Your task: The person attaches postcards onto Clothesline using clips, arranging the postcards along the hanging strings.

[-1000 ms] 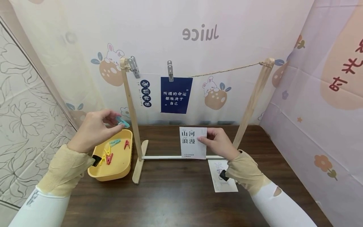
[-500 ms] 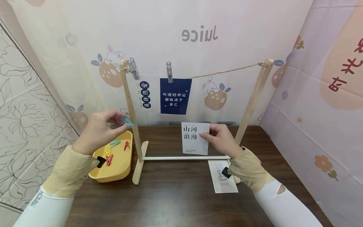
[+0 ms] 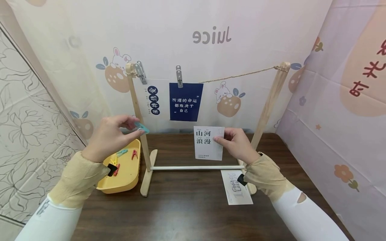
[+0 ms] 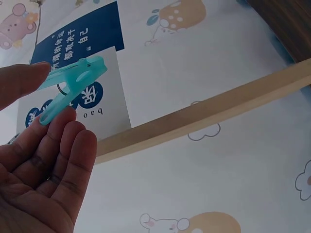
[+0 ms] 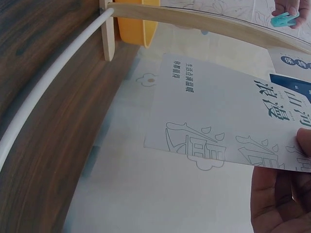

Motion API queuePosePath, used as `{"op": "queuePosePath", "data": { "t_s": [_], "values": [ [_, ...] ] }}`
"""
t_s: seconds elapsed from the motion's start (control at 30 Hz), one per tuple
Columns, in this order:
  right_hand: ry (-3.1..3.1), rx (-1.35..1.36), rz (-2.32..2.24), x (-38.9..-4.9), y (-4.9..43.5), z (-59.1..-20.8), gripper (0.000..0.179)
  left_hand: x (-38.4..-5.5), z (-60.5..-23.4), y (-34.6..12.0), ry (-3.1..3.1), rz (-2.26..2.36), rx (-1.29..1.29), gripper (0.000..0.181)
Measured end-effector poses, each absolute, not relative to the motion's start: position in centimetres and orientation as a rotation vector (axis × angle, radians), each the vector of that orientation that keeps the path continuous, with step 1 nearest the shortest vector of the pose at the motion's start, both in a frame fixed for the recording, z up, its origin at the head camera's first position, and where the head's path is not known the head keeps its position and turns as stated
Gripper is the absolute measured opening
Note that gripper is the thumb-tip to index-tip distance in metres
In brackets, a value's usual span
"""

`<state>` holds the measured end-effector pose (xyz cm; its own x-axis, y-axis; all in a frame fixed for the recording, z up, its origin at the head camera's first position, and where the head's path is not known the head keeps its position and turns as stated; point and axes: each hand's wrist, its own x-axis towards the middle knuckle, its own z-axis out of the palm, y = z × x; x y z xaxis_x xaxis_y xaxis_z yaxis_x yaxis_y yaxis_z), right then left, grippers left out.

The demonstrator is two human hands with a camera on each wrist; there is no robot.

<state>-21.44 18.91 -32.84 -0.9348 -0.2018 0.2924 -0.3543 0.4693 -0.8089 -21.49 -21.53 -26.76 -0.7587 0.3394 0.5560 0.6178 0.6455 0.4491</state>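
A white postcard (image 3: 208,152) with dark Chinese lettering is held upright in the air, its right edge pinched by the right hand (image 3: 239,144), thumb across the front. At nine o'clock from it, the left hand (image 3: 111,137) pinches a turquoise clothespin (image 4: 72,91) between thumb and fingers. The two stay well apart.

At eleven o'clock from the postcard, a navy card (image 3: 184,116) hangs from the rope (image 3: 238,76) under a metal clip (image 3: 179,77); at ten, a white card with blue circles (image 3: 163,100) hangs beside the left post of the wooden stand (image 3: 268,108). The stand's white rod (image 3: 196,168) runs below, at six o'clock. At five, a "Good Luck" card (image 3: 236,197) lies on the tabletop (image 3: 187,211) by the stand's right foot. At eight, a yellow tray (image 3: 132,177) holds turquoise, red and yellow clothespins (image 3: 122,153).
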Motion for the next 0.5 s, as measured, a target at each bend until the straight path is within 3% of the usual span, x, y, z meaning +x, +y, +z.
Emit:
{"op": "queuePosePath", "data": {
  "t_s": [0.5],
  "values": [
    [-2.547, 0.477, 1.466, -21.4, 19.3, -31.5, 0.023, -21.7, -25.8, -19.7, -2.417, -0.948, -0.823, 0.023]
  ]
}}
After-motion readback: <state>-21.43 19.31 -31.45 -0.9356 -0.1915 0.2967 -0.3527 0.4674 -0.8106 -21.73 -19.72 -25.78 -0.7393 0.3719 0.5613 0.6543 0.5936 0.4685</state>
